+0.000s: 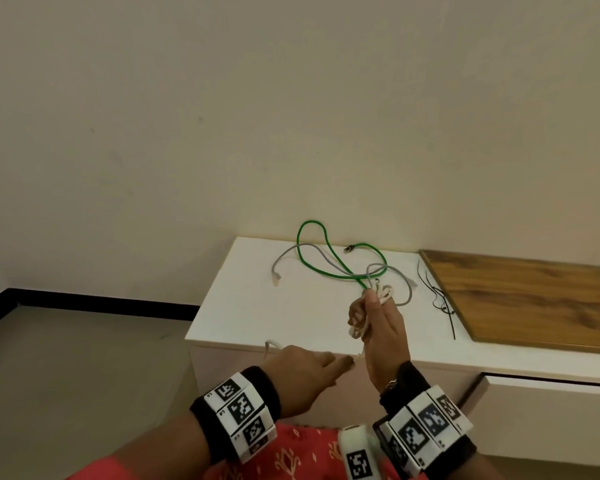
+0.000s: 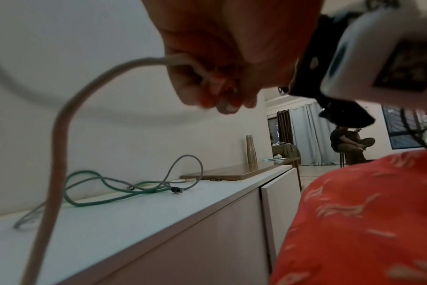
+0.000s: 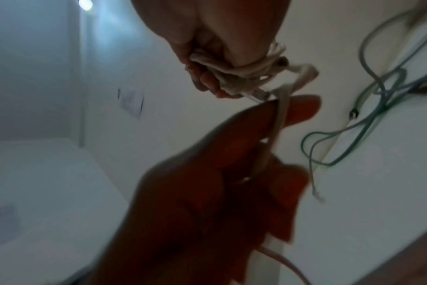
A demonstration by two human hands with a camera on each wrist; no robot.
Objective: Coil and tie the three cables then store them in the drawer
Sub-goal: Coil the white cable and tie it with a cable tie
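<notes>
Over white cabinet top (image 1: 257, 306), right hand (image 1: 378, 327) fingers clasp upright white cable coil (image 1: 383, 294); left hand (image 1: 302, 372) pinches its tail.

A plain cream painted wall (image 1: 222, 98) rises behind a low white cabinet-like table (image 1: 250, 306); a brown wood-grain board (image 1: 534, 299) lies on its right part; grey floor (image 1: 66, 358) meets a black skirting strip (image 1: 84, 301); farther off hang pale grey curtains (image 2: 310, 133) beside a dark window (image 2: 407, 131).
</notes>
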